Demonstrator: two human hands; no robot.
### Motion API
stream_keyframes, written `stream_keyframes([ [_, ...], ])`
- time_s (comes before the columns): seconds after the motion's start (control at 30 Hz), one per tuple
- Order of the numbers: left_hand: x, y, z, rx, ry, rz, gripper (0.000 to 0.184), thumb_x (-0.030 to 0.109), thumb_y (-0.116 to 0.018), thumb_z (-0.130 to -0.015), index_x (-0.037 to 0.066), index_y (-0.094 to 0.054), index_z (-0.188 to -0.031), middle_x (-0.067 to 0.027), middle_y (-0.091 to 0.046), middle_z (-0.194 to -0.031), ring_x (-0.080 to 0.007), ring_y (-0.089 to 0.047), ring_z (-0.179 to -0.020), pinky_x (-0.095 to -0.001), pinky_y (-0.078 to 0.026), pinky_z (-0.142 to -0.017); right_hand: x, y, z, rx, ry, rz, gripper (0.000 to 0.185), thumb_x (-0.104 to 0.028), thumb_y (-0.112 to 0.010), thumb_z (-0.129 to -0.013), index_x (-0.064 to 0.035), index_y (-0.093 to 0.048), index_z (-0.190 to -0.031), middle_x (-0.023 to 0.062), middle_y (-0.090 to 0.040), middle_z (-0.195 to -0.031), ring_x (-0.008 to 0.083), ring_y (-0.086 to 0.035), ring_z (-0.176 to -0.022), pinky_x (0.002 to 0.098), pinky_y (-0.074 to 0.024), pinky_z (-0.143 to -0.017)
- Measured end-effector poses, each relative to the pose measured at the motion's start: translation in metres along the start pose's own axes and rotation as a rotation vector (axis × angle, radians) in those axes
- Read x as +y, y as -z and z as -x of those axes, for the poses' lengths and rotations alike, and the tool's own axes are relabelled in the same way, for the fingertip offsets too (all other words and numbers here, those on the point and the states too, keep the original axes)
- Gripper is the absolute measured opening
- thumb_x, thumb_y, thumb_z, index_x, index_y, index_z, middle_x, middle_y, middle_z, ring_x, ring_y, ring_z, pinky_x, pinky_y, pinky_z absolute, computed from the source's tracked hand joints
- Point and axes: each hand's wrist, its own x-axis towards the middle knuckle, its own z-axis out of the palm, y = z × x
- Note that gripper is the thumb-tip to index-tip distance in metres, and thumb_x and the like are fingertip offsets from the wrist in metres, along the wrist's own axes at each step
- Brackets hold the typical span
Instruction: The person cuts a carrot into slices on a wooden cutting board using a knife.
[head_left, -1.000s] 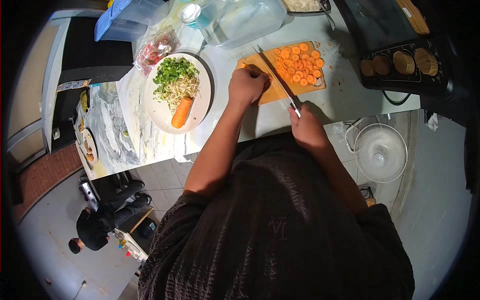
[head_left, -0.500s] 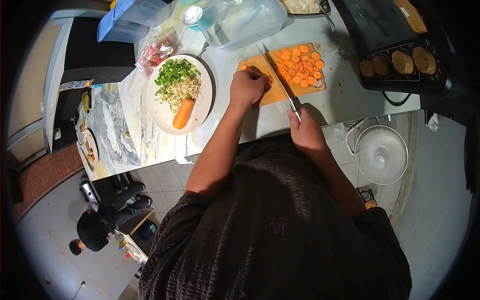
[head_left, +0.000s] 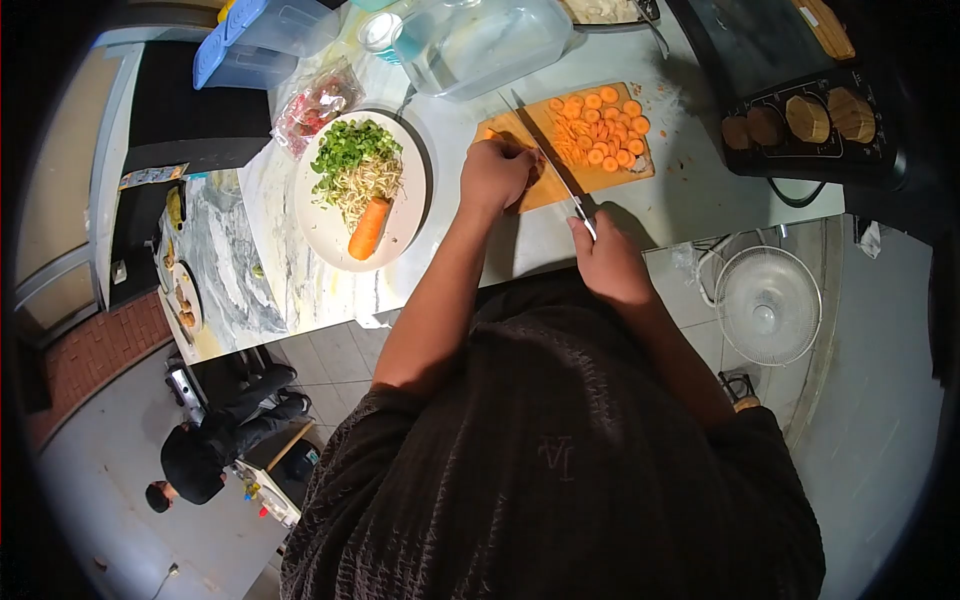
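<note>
My right hand [head_left: 608,255] is wrapped round the handle of a long knife [head_left: 553,165], whose blade slants up and left across a wooden cutting board [head_left: 510,125]. On the board's left part, my left hand [head_left: 497,178] is curled over a carrot piece [head_left: 489,134], mostly hidden under the fingers, close beside the blade. Right of the knife lie sliced carrot rounds [head_left: 608,97] and thin carrot strips [head_left: 573,140]. To the left, a white plate [head_left: 318,215] carries chopped greens [head_left: 355,145], bean sprouts [head_left: 362,192] and a thick carrot piece [head_left: 369,230].
Behind the board stands a clear plastic container [head_left: 485,50], with a white-lidded tub [head_left: 379,35] beside it. A plastic bag [head_left: 316,105] lies behind the plate. A black appliance with large knobs [head_left: 807,120] occupies the right. A fan [head_left: 766,305] stands below; another person [head_left: 195,462] is at lower left.
The knife has shifted slightly left, its blade nearer my left hand, and my right hand has moved a little left with it. My left hand stays in place on the carrot piece.
</note>
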Motion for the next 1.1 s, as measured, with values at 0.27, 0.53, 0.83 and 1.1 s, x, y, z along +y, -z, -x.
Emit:
stream_keyframes([
  [0.27,-0.006,-0.002,-0.005,0.018,-0.014,-0.06,0.023,0.015,-0.07,-0.088,-0.007,-0.069,-0.082,-0.0098,-0.069,-0.071,-0.013,-0.063,-0.059,-0.0266,-0.05,-0.056,-0.01,0.006,0.001,-0.038,-0.02,0.058,0.041,-0.035,-0.047,-0.099,0.0058,-0.05,-0.096,0.0339,-0.063,-0.084,0.0521,-0.061,-0.087,0.0566,-0.0483,-0.077],
  [0.53,-0.011,-0.003,-0.008,0.034,-0.021,-0.093,0.023,0.016,-0.07,-0.087,-0.007,-0.069,-0.083,-0.0098,-0.069,-0.071,-0.0133,-0.063,-0.059,-0.0265,-0.05,-0.057,-0.006,-0.001,-0.001,-0.059,-0.039,0.05,0.041,-0.035,-0.047,-0.1,0.0067,-0.048,-0.098,0.0338,-0.063,-0.086,0.0515,-0.062,-0.087,0.0562,-0.049,-0.079],
  [0.83,-0.007,-0.002,-0.005,0.025,-0.013,-0.051,0.024,0.018,-0.072,-0.086,-0.006,-0.068,-0.081,-0.0094,-0.069,-0.071,-0.0134,-0.062,-0.059,-0.0269,-0.05,-0.057,-0.01,0.006,0.0,-0.037,-0.027,0.074,0.041,-0.035,-0.048,-0.099,0.0063,-0.05,-0.097,0.034,-0.063,-0.083,0.0517,-0.062,-0.086,0.0564,-0.0486,-0.078],
  [1.1,-0.005,-0.001,-0.006,-0.005,0.012,-0.039,0.024,0.015,-0.071,-0.087,-0.008,-0.067,-0.082,-0.0106,-0.069,-0.072,-0.0144,-0.063,-0.06,-0.0271,-0.051,-0.058,-0.012,0.006,-0.001,-0.032,-0.02,0.07,0.042,-0.035,-0.047,-0.099,0.0062,-0.05,-0.097,0.0336,-0.063,-0.082,0.0517,-0.062,-0.085,0.0563,-0.0486,-0.077],
])
